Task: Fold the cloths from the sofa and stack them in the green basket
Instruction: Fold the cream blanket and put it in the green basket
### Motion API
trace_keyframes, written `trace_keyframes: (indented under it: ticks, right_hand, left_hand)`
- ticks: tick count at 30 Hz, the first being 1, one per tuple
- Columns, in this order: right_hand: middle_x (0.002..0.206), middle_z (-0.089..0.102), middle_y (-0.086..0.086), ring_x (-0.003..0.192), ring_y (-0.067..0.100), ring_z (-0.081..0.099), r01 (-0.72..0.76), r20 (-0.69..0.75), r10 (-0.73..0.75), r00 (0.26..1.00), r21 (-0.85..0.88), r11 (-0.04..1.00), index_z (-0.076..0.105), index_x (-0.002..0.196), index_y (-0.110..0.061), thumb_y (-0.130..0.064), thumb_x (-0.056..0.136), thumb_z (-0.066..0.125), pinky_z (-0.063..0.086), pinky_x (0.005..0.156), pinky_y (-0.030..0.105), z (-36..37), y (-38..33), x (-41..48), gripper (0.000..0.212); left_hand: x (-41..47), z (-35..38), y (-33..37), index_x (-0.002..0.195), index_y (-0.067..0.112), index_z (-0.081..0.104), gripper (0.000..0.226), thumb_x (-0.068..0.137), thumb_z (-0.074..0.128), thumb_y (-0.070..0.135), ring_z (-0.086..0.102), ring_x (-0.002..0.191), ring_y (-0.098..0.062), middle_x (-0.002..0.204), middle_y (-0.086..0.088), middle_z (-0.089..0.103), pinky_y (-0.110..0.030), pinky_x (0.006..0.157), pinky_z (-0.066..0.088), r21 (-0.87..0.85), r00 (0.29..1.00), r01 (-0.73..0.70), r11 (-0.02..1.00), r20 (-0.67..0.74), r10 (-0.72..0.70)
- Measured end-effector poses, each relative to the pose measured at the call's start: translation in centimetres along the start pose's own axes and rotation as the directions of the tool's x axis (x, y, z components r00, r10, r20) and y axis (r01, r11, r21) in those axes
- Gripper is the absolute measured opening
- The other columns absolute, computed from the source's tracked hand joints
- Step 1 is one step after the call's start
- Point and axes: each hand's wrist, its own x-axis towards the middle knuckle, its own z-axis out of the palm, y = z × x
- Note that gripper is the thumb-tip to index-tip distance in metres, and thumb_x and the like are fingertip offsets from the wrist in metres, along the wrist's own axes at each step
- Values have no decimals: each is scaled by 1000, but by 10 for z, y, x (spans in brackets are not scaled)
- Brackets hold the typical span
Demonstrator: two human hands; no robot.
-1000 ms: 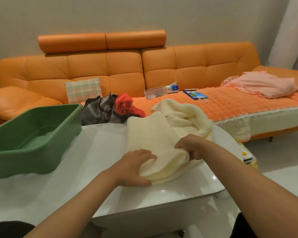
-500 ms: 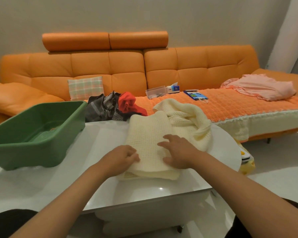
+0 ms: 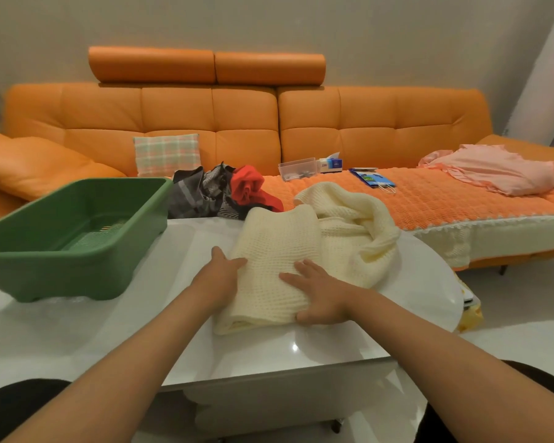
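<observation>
A cream waffle-knit cloth (image 3: 279, 251) lies partly folded on the white table (image 3: 109, 330); its unfolded part is bunched up at the right. My left hand (image 3: 219, 276) lies flat against the fold's left edge. My right hand (image 3: 317, 295) rests flat on the fold's near right corner, thumb at its edge. The green basket (image 3: 77, 238) stands on the table's left side and holds no cloth. A dark striped cloth (image 3: 199, 196) and a red cloth (image 3: 250, 187) sit heaped on the orange sofa (image 3: 237, 123) behind the table. A pink cloth (image 3: 493, 167) lies at the sofa's right end.
On the sofa are a plaid cushion (image 3: 167, 153), a clear plastic box (image 3: 296, 167), a tissue box (image 3: 331, 163) and a blue packet (image 3: 370, 179). An orange knitted cover (image 3: 429, 199) spreads over the seat. A yellow object (image 3: 470, 314) sits on the floor right of the table.
Both hands brought the near part of the cream cloth over into a fold, then spread flat on it. My left hand slid to the fold's left edge.
</observation>
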Motion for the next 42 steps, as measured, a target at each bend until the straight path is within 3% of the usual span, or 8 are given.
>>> trace_keyframes:
  ticks: [5,10,13,17,25,30,36,42]
  right_hand:
    - [166,-3,-8,152,14,-8,132,86,-133,987,22,991,12,155,-46,-56,85,63,7,123,47,3,-49,25,87]
    - [142,53,-11,128,7,47,189,-22,-192,981,295,937,64,130,-36,-45,94,60,34,115,38,-22,-88,47,37]
    - [128,63,-13,103,2,61,129,-258,-40,965,338,932,72,112,-38,-33,94,58,52,96,34,-31,-87,70,23]
    - [133,59,-11,100,9,61,20,-401,103,910,290,957,70,112,-37,-25,92,53,52,89,34,-36,-75,106,29]
    - [140,53,2,125,27,50,-238,-424,225,877,22,971,46,142,-25,-9,93,42,42,104,43,-55,-17,189,51]
    - [89,60,-3,88,19,53,-377,-391,241,888,-321,869,61,86,-22,-33,97,54,36,76,32,-58,20,222,17]
    - [114,57,5,98,27,61,-348,-557,222,801,-131,928,60,110,-14,-14,98,49,46,69,37,-66,26,256,16]
    - [121,63,-1,108,22,60,-231,-498,370,785,318,919,63,123,-23,-24,94,44,46,81,35,-53,24,262,34]
  left_hand:
    - [-19,-23,-54,154,35,25,65,97,42,10,57,103,-24,152,-13,23,-28,83,49,199,958,121,972,232,-167]
    - [-32,-58,-77,149,29,32,67,91,58,9,58,93,-22,116,-5,46,-32,85,56,180,850,212,961,451,-272]
    - [-18,-59,-80,135,18,49,42,94,53,21,54,110,-25,123,-6,53,-35,94,49,297,896,115,948,381,-229]
    - [25,-45,-88,112,13,57,26,94,41,22,51,112,-31,127,-13,51,-43,93,47,187,980,123,975,132,-149]
    - [127,-25,-88,147,25,36,44,104,30,29,43,125,-34,142,-12,41,-46,95,41,77,990,99,992,-113,-90]
    - [165,-6,-82,152,33,30,52,102,31,50,26,144,-27,159,-4,28,-49,112,27,53,996,-71,996,-50,74]
    - [171,18,-106,153,51,7,63,95,24,70,-6,152,-24,166,3,0,-56,120,-3,85,987,-143,986,79,136]
    - [192,-6,-105,131,33,45,35,97,37,29,50,119,-27,133,0,56,-48,100,34,-32,999,-41,999,-21,40]
